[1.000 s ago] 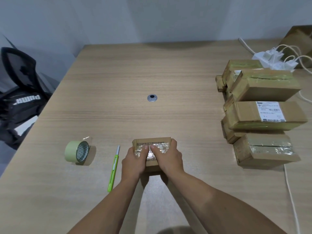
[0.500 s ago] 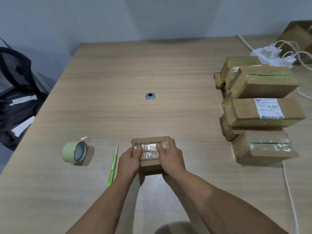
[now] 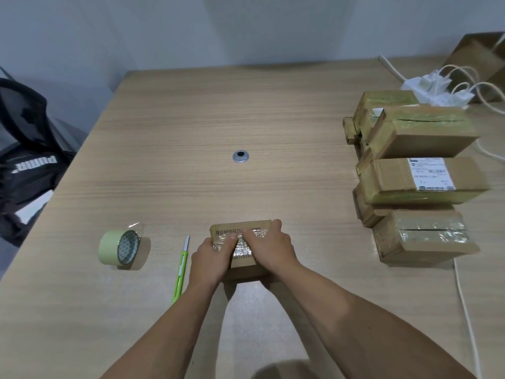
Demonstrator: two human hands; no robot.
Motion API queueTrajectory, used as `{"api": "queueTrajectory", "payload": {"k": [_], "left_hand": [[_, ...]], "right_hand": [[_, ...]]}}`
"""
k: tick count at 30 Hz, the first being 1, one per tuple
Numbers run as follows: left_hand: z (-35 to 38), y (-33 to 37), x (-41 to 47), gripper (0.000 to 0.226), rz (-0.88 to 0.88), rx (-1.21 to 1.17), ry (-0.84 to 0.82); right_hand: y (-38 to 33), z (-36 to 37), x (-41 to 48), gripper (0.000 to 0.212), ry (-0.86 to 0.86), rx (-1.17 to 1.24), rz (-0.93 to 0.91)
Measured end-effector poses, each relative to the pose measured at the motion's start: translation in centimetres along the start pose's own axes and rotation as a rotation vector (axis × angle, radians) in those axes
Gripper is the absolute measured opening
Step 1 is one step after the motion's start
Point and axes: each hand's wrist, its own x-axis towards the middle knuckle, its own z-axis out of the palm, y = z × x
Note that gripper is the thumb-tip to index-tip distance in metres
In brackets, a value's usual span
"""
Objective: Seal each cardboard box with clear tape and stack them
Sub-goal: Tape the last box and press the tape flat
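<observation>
A small cardboard box [image 3: 241,227] with shiny clear tape across its top lies on the wooden table [image 3: 246,119] near the front edge. My left hand [image 3: 210,258] grips its left side and my right hand [image 3: 272,248] grips its right side. Both thumbs press on the tape close together at the middle of the top. A roll of tape [image 3: 119,248] on a pale green core stands on edge to the left. Taped cardboard boxes [image 3: 418,181] are stacked in piles at the right.
A green cutter [image 3: 180,269] lies just left of my left hand. A metal grommet [image 3: 240,156] sits mid-table. A white power strip with plugs [image 3: 437,88] and a cable [image 3: 464,296] occupy the right side. A black bag [image 3: 27,165] sits off the left edge.
My thumbs slid apart over the tape half a second ago and have come back together at the middle. The box stays where it was.
</observation>
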Motion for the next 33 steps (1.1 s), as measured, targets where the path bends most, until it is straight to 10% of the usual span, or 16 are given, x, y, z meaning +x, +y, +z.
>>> {"api": "queueTrajectory", "payload": {"k": [4, 19, 33], "left_hand": [[0.6, 0.5, -0.2, 0.036, -0.023, 0.004, 0.069], [0.0, -0.5, 0.3, 0.045, -0.04, -0.099, 0.009], [-0.4, -1.5, -2.5, 0.043, 0.01, -0.197, -0.099]], "right_hand": [[0.0, 0.9, -0.4, 0.08, 0.068, -0.04, 0.025], [2.1, 0.9, 0.4, 0.03, 0.094, 0.041, -0.101], [3.2, 1.6, -1.6, 0.055, 0.071, 0.185, -0.127]]}}
